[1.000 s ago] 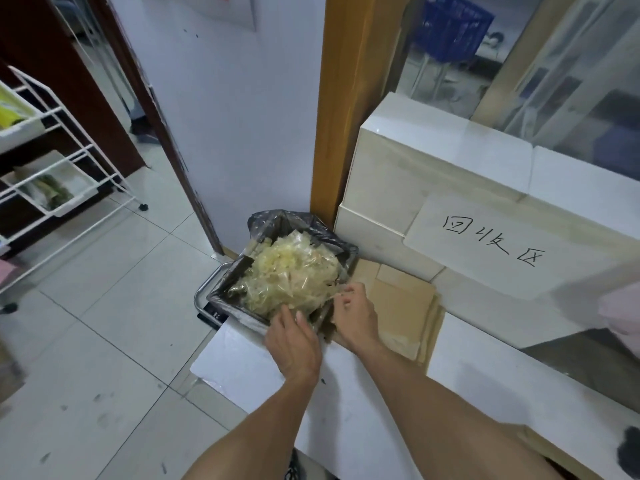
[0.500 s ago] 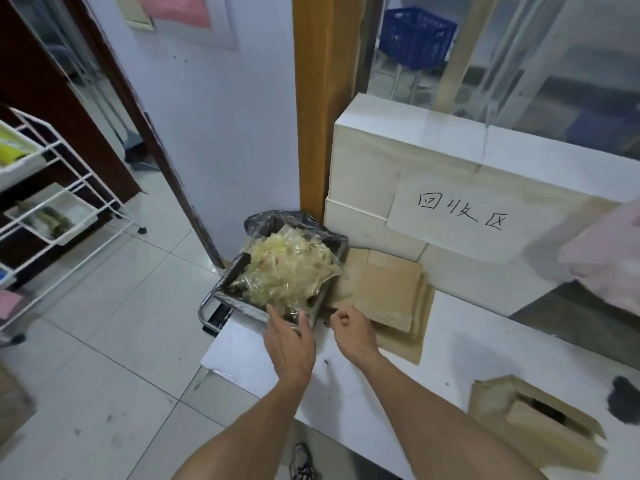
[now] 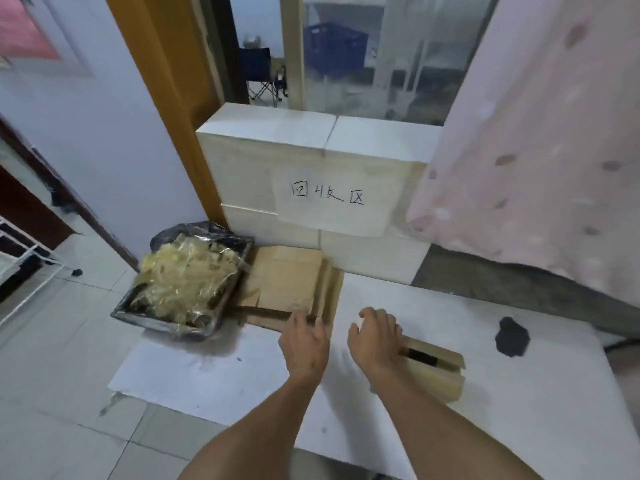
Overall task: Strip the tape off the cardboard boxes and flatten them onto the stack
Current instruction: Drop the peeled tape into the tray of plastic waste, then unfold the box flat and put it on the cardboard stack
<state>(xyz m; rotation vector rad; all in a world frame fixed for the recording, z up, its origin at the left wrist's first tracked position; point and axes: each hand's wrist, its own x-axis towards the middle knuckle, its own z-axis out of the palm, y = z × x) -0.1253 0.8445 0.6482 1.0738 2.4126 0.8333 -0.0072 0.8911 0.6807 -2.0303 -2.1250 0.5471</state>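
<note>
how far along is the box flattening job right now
Done: a stack of flattened brown cardboard lies by the black-lined bin heaped with yellowish stripped tape. In hand: right hand reaches onto the unflattened brown cardboard box; left hand is open by the stack. Left: flatten and stack it.

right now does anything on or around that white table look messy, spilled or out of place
Two things stand out. The bin beside the table is heaped with stripped tape that rises above its rim. A dark irregular blotch marks the white tabletop near its right edge; whether it is a stain or an object is unclear.
</note>
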